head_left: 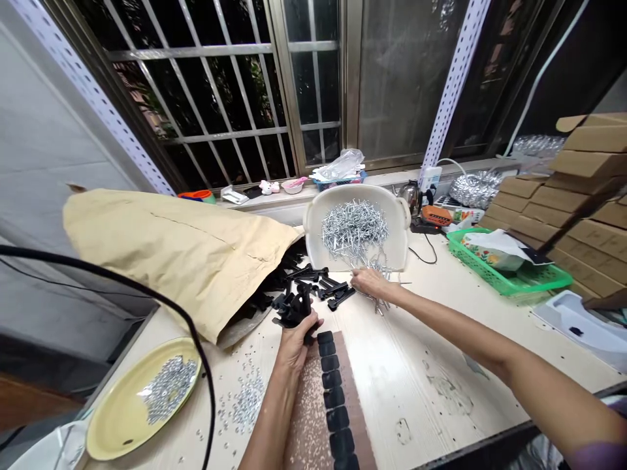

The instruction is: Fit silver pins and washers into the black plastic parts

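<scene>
Gleaming thin metal pins (353, 228) fill a smooth white plastic tray (313, 228), w/ some spilled onto the pale wood-grain table (416, 365). Matte black clips (318, 282), angular plastic, sit heaped at the mouth of a crumpled tan paper sack (171, 241). A speckled brown board (306, 418) carries a row of flat, rounded black pads (333, 398). A glossy yellow round plate (122, 418) w/ tiny silvery bits sits near-left. The left hand (294, 343) is curled tight round a bunch of black clips, just above the board's top end. The right hand (369, 282) lies palm down, fingers loosely bent, on the spilled pins at the tray's lip; can't tell if it's pinching any.
</scene>
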Demonstrator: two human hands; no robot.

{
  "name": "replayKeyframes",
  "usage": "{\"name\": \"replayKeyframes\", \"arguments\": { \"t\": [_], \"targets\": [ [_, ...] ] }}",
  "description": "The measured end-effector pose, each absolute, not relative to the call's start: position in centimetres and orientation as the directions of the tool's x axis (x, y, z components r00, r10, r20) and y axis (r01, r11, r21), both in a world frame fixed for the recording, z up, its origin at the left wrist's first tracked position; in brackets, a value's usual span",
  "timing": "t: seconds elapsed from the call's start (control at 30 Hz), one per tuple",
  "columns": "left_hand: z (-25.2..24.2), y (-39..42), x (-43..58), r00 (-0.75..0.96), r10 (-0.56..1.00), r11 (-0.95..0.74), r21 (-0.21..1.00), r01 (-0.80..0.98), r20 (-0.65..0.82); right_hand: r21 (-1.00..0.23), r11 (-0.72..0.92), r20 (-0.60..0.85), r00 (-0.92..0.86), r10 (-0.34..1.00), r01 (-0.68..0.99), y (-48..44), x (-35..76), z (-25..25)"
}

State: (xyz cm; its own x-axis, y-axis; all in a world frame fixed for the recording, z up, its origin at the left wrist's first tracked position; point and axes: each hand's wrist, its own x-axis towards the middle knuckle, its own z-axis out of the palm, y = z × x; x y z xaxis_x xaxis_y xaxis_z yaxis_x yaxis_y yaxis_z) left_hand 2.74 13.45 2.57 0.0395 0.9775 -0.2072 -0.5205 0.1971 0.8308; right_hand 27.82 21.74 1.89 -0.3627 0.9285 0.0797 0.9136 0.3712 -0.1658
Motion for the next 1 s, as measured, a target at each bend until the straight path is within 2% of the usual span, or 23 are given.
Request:
{"name": "replayKeyframes", "arguments": {
  "t": [0.1,0.2,0.37,0.43,0.53,0.6,0.63,0.83,1.0],
  "targets": [
    [3.0,13.1,3.0,0.079,0.976,0.212,0.8,-0.562,-0.203,-0.135,0.47,0.053,-0.467,0.882,0.872,22.8,28.1,0.7],
    [3.4,12.9,2.6,0.095,0.961,0.263,0.758,-0.597,-0.259,-0.14,0.532,0.083,-0.525,0.847,0.835,23.1,28.3,0.6],
    [3.2,13.2,2.1,0.056,0.932,0.316,0.726,-0.61,-0.359,-0.197,0.49,0.276,-0.432,0.859,0.849,23.3,28.3,2.9],
    [3.0,13.2,2.4,0.029,0.935,0.3,0.747,-0.594,-0.353,-0.28,0.446,0.377,-0.33,0.865,0.85,23.0,27.6,4.6],
    [2.9,13.3,2.9,-0.009,0.956,0.244,0.815,-0.526,-0.292,-0.552,0.463,0.444,-0.226,0.867,0.694,21.9,25.7,8.0],
    [2.9,13.3,3.0,-0.043,0.967,0.204,0.869,-0.45,-0.249,-0.667,0.485,0.354,-0.332,0.874,0.565,21.1,24.3,10.4],
    [2.9,13.4,3.0,-0.06,0.971,0.185,0.893,-0.411,-0.229,-0.679,0.495,0.314,-0.394,0.864,0.543,20.7,23.7,11.4],
    [2.8,13.6,2.4,-0.098,0.982,0.124,0.949,-0.291,-0.159,-0.48,0.684,0.192,-0.694,0.693,0.55,20.4,21.5,14.5],
    [2.6,13.9,2.6,-0.073,0.986,0.124,0.96,-0.251,-0.147,-0.474,0.698,0.081,-0.762,0.642,0.537,20.8,20.7,14.8]
  ]
}}
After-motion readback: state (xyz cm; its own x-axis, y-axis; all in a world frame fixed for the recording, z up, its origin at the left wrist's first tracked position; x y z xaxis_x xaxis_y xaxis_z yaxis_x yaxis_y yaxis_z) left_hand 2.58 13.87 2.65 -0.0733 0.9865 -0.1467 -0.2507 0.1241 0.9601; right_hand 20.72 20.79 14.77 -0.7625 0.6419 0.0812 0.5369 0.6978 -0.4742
